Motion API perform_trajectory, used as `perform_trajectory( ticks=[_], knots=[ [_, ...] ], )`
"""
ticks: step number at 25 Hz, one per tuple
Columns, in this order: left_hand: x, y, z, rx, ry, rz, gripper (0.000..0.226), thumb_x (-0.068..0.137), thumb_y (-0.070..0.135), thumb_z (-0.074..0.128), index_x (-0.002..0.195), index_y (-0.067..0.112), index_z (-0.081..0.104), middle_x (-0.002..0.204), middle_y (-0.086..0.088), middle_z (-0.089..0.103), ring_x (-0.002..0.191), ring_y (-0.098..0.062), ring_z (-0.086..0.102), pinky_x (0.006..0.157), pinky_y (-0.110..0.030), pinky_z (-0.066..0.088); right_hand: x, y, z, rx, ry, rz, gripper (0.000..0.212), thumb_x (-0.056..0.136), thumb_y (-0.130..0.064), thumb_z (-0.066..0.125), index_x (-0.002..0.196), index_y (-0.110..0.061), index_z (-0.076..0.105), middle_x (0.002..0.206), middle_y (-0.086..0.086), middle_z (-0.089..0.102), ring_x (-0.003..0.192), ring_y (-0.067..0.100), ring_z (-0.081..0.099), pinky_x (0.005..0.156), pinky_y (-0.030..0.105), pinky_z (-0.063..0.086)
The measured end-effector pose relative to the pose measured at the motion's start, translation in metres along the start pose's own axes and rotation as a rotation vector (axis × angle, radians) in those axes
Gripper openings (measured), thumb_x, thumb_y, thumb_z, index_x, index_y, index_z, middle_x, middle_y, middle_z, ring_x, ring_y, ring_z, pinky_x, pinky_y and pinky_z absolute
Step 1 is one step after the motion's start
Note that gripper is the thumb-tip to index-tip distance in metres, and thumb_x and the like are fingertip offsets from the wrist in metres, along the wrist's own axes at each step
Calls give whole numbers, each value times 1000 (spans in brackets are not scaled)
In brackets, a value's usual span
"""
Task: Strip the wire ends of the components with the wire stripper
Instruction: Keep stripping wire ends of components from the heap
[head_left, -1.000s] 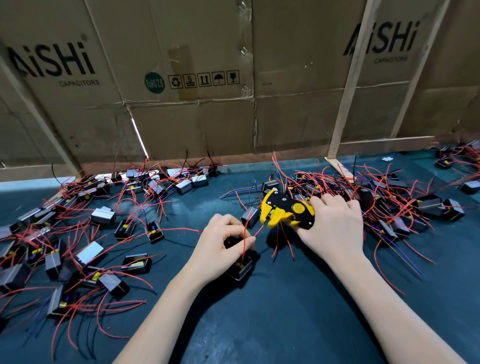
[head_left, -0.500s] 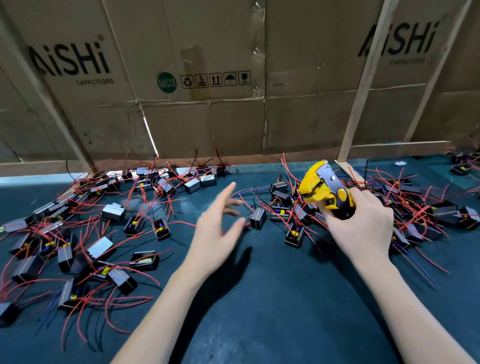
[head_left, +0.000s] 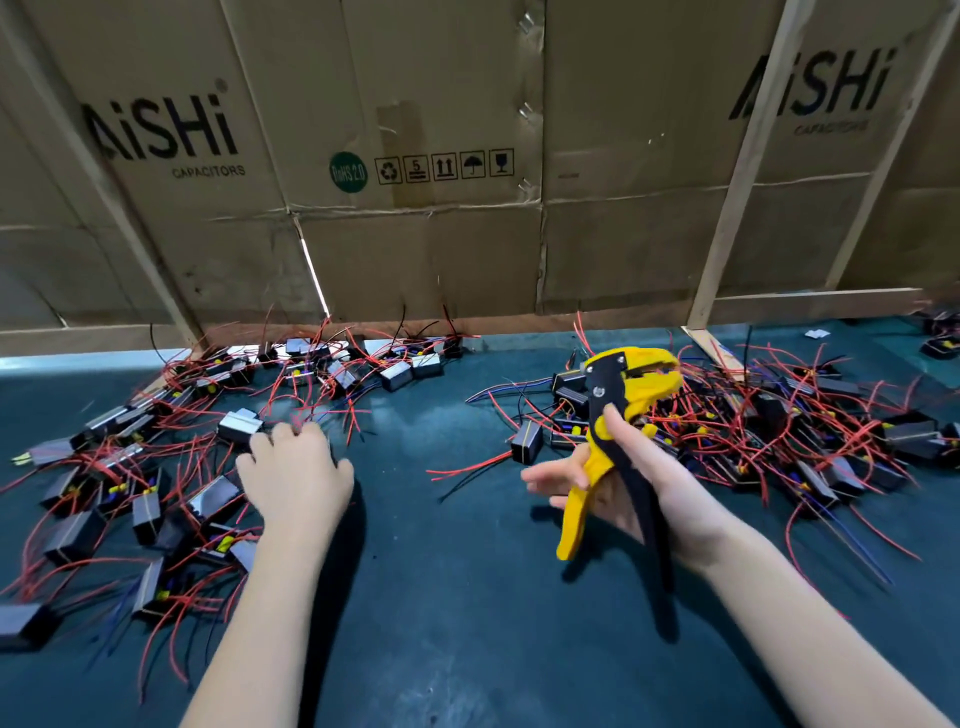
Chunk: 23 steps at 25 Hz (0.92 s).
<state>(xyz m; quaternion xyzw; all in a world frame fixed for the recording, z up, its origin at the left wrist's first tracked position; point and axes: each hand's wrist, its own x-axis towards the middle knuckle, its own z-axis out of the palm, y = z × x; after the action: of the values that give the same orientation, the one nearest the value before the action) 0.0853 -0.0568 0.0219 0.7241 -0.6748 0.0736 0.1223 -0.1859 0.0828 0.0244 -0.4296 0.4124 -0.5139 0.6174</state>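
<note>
Over the left pile of components (head_left: 156, 499), the left hand (head_left: 296, 478) lies palm down, fingers reaching into the red wires; motion blur, so I cannot tell if it grips anything. Right hand (head_left: 634, 488) holds the wire stripper (head_left: 615, 415) upright above the green mat (head_left: 441, 623), thumb on the yellow handle, other fingers spread loosely off it, head up and pointing right toward the right pile (head_left: 779, 431). Handles stand apart, so the tool looks ready. Key relation: the next component lies left of the stripper, nearer the left hand; its wire would probably have to come across to the stripper's head, roughly side-on.
</note>
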Motion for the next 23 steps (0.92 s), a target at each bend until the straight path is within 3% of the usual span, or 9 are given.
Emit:
perform_trajectory(
  ticks=[2,6,9,11,13,16,18,20,23],
  knots=[
    [-2,2,3,57,42,34,35,84,35,67,112,15,63,119,-11,62,117,-34,48,94,-39,34,9,7,-2,127,122,2,57,87,-58,48,67,-5,52,117,29,64,123,30,57,105,40,39],
    [-3,13,1,-65,77,212,16,81,36,70,90,23,68,101,-4,68,106,-31,54,85,-38,36,19,12,-20,325,327,-84,43,75,-54,66,64,-13,64,74,12,60,122,33,58,108,45,41],
    [-14,27,-3,-393,-89,424,11,78,26,74,78,23,64,88,0,67,91,-25,60,78,-35,47,23,12,-29,177,424,-98,48,71,-61,64,74,-13,62,79,9,62,118,36,59,111,50,37],
    [-20,34,-7,-563,-197,528,9,77,23,76,74,21,68,78,5,68,77,-16,62,74,-29,50,22,10,-30,85,467,-104,51,69,-63,62,80,-14,60,84,7,65,103,29,64,112,51,33],
    [-22,38,-10,-663,-275,575,10,79,20,76,70,21,71,66,8,68,62,-3,59,66,-17,46,20,8,-31,96,462,-91,52,72,-61,59,73,-10,64,99,15,71,105,24,67,106,50,43],
    [-22,38,-12,-660,-332,580,16,80,17,71,64,20,70,59,3,67,52,-2,51,59,-16,42,14,3,-26,219,262,-17,61,83,-61,48,63,-4,58,114,35,63,111,42,63,91,46,51],
    [-21,38,-14,-640,-375,599,21,80,18,70,60,21,67,59,3,67,52,-3,51,58,-18,42,13,4,-14,353,91,67,66,89,-61,42,62,-4,60,123,37,57,120,42,58,95,47,47],
    [-21,36,-16,-645,-461,639,26,82,18,69,57,22,65,60,6,67,54,-1,52,59,-16,43,18,11,-3,443,68,115,63,90,-59,46,66,-3,61,128,35,54,124,39,55,100,46,43],
    [-22,35,-18,-672,-537,667,25,82,16,66,58,20,62,62,4,67,57,-2,53,63,-19,44,26,13,1,506,250,6,37,85,-48,58,75,-13,51,94,23,58,106,30,62,102,40,39]
  ],
)
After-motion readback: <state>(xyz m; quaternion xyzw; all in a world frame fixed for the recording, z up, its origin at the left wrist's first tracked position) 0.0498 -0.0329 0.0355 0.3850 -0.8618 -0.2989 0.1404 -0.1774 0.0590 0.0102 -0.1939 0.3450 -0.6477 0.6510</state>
